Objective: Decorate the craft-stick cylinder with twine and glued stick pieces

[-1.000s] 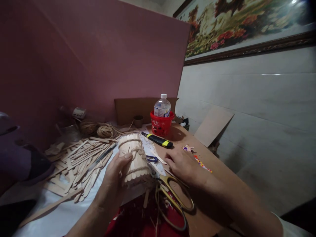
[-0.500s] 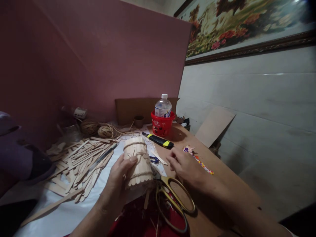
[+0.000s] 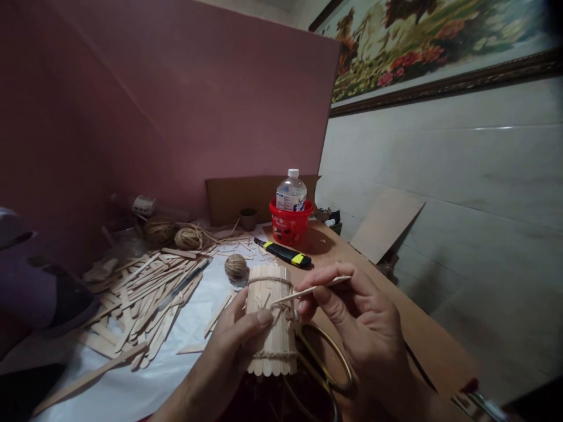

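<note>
Two hands work close together in front of the table (image 3: 440, 322). The left hand (image 3: 233, 337) is closed around the left side of the wooden cylinder (image 3: 270, 337), with its thumb pressed on the front; its other fingers go behind, so their hold there is hidden. The cylinder stands nearly upright, in the lower middle of the view, its rounded stick ends pointing down. The right hand (image 3: 367, 328) pinches a thin stick (image 3: 325, 287) between thumb and fingers, nearly closed. The stick's tip lies over the front of the cylinder, near the middle cord; whether it touches, I cannot tell.

The scissors (image 3: 348, 369) are partly covered: the blades are out of sight, and the lower handle goes into shadow and is cut by the bottom edge. A purple object (image 3: 37, 281) is cut by the left edge, and something metallic (image 3: 488, 405) at the lower right is too blurred to name.

The loose sticks (image 3: 147, 305) lie well apart from the left hand, with white sheet (image 3: 132, 390) between. A small twine ball (image 3: 236, 266) is just behind the cylinder. The knife (image 3: 285, 254) lies beyond the right hand, before the red bucket (image 3: 289, 227). Brown table surface shows right of that hand, up to the slanting edge.
</note>
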Available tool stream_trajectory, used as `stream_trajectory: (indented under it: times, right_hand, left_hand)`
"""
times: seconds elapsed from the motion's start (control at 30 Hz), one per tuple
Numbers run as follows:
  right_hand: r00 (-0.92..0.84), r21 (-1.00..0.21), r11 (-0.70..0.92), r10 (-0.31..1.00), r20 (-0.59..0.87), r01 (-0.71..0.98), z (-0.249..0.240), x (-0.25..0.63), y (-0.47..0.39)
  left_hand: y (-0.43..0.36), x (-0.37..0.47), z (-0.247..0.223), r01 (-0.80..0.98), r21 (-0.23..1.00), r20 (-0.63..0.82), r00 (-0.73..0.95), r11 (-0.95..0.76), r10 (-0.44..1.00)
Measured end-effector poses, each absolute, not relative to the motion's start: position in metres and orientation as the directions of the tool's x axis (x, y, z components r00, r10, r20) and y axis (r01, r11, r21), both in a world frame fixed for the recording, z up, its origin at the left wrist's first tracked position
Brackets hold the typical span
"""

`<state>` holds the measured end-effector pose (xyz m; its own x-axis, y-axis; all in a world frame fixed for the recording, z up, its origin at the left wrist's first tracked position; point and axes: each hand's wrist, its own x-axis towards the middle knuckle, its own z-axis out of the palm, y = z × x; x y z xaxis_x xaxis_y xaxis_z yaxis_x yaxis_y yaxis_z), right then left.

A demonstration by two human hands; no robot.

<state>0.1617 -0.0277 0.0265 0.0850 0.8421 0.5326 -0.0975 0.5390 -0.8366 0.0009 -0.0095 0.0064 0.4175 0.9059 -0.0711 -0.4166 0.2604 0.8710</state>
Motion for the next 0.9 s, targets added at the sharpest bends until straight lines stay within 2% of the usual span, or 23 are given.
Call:
stream_trajectory:
  times: [0.2,0.33,0.43,0.7,0.9]
  right_hand:
    - [0.146,-0.75,0.661,0.739,0.658,0.036,0.006,0.153,-0.037]
    - [0.063,-0.652,0.741,0.652,0.756,0.161,-0.006,0.156,-0.039]
    - [-0.003,-0.617,0.761,0.63,0.777,0.201,-0.011,0.158,-0.04]
    - [-0.039,-0.585,0.774,0.61,0.791,0.24,-0.024,0.167,-0.049]
    - [-0.123,-0.397,0.844,0.465,0.877,0.359,-0.026,0.172,-0.049]
  left_hand:
    - [-0.011,0.0,0.006,-0.394,0.88,-0.09,0.409,0.265,0.908]
    - [-0.012,0.0,0.006,-0.403,0.878,-0.085,0.4,0.258,0.913]
    - [-0.012,0.0,0.006,-0.414,0.874,-0.076,0.397,0.253,0.915]
    - [-0.012,0.0,0.005,-0.428,0.857,-0.096,0.413,0.286,0.905]
    - [-0.012,0.0,0.004,-0.448,0.845,-0.095,0.411,0.292,0.907]
